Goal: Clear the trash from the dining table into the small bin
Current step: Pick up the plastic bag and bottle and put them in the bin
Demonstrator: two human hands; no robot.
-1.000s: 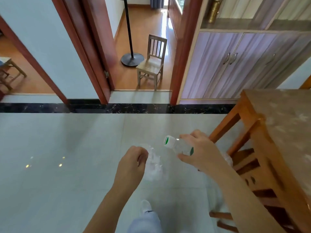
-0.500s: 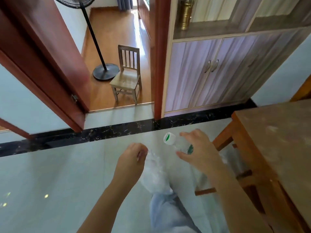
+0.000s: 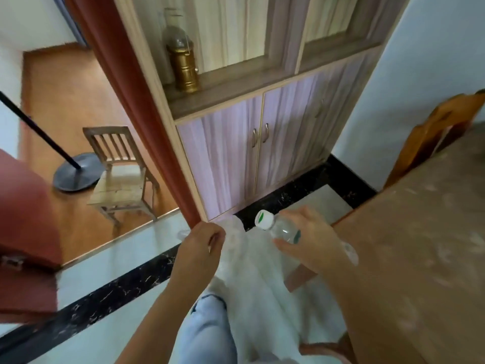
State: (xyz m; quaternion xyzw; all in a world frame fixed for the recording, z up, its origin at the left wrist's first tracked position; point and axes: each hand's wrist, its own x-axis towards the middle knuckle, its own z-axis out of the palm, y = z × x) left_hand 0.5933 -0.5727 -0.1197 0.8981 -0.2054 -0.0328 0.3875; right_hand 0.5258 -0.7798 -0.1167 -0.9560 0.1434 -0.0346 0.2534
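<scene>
2 hands carry trash: right hand [image 3: 307, 240] fingers [image 3: 305, 215] curl round the bottle [image 3: 284, 229], its cap [image 3: 264, 219] jutting past them up-left, axis slanted; left hand [image 3: 199, 248] pinches the bag [image 3: 244, 264], which hangs below.

Open floor [image 3: 91, 342] left, dining table [image 3: 420, 245] right — cabinet [image 3: 228, 158] ahead

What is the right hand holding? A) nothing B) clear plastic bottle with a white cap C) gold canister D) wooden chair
B: the right hand grips a clear plastic bottle, its white cap sticking out past the fingers, while the left hand pinches a clear plastic bag.
</scene>
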